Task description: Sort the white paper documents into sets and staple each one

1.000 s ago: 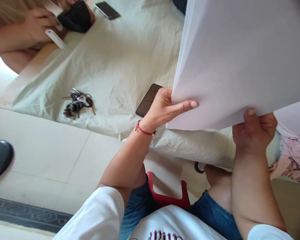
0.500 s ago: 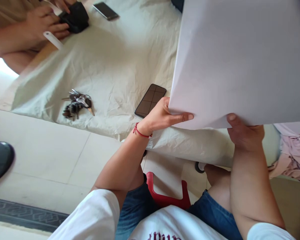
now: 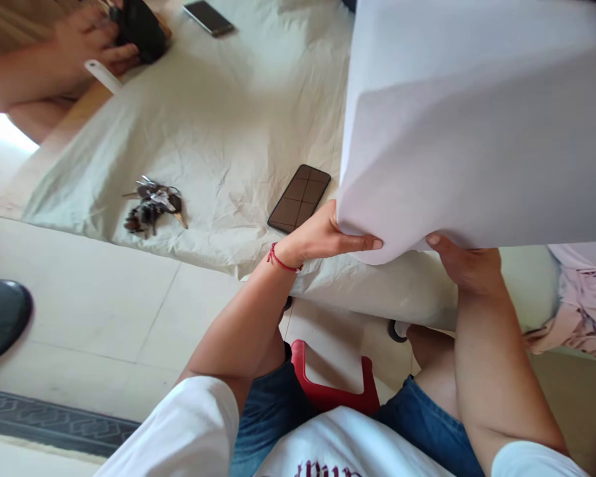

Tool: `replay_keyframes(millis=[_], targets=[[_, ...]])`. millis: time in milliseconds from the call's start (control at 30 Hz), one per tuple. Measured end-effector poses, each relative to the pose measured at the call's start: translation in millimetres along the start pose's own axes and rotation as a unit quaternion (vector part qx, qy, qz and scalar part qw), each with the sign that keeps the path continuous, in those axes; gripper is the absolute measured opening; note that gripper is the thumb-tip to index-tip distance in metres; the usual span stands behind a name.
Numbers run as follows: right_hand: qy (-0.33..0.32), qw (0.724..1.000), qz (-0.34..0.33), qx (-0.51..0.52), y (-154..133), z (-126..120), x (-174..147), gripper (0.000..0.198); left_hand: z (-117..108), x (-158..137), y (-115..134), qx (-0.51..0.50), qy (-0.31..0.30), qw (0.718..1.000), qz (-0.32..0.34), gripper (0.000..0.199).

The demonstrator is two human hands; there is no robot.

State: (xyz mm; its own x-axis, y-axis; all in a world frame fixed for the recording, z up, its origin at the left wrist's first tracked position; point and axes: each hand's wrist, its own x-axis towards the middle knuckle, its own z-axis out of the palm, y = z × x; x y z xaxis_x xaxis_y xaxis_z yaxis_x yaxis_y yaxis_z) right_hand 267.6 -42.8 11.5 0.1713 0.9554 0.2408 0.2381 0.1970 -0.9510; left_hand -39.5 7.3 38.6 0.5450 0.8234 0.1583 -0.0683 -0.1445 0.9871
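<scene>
Both hands grip the near edge of a large white sheet of paper (image 3: 477, 146), which is raised over the table at the right. My left hand (image 3: 322, 235) pinches the near left corner, thumb on top and fingers hidden beneath. A red string bracelet (image 3: 282, 260) circles that wrist. Further right along the same edge, my right hand (image 3: 469, 262) is closed on the paper with its thumb above. Between the hands the edge bows downward, and a crease or second layer shows across the upper part. A dark phone (image 3: 299, 199) lies just beyond my left hand.
A crumpled pale cover (image 3: 218, 132) drapes the table. On it are a key bunch (image 3: 153, 207) and another phone (image 3: 208, 18). At upper left, another person's hands (image 3: 94, 43) hold a black object (image 3: 142, 30). Pinkish cloth (image 3: 581, 298) hangs right; a red stool (image 3: 335, 394) is below.
My right hand has slid left, nearer my left hand, along the paper's edge. The paper now bends between them, and a crease or layer edge shows on it.
</scene>
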Motion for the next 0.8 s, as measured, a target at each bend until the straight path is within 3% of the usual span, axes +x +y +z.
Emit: replay_keyframes(millis=[133,333,533,667,800], targets=[[0.035,0.999,0.006,0.008,-0.6,-0.9,-1.2,0.06,-5.6,-1.1,0.2,0.006,0.01,1.0,-0.009,0.04],[0.002,1.0,0.014,-0.011,-3.2,-0.3,-5.1,0.043,-4.1,-4.0,-2.2,0.024,0.03,0.999,0.003,0.038],[0.044,0.999,0.005,-0.003,9.5,1.7,3.1,0.058,-0.3,-2.0,-8.5,0.031,0.092,0.995,-0.018,0.04],[0.021,1.0,0.017,0.011,6.9,7.1,2.2,0.038,1.5,-2.8,-10.7,0.028,0.107,0.994,-0.021,0.042],[0.028,0.999,0.024,0.006,-1.8,12.0,0.4,0.03,2.8,-4.8,-8.1,0.026,0.098,0.995,-0.021,0.045]])
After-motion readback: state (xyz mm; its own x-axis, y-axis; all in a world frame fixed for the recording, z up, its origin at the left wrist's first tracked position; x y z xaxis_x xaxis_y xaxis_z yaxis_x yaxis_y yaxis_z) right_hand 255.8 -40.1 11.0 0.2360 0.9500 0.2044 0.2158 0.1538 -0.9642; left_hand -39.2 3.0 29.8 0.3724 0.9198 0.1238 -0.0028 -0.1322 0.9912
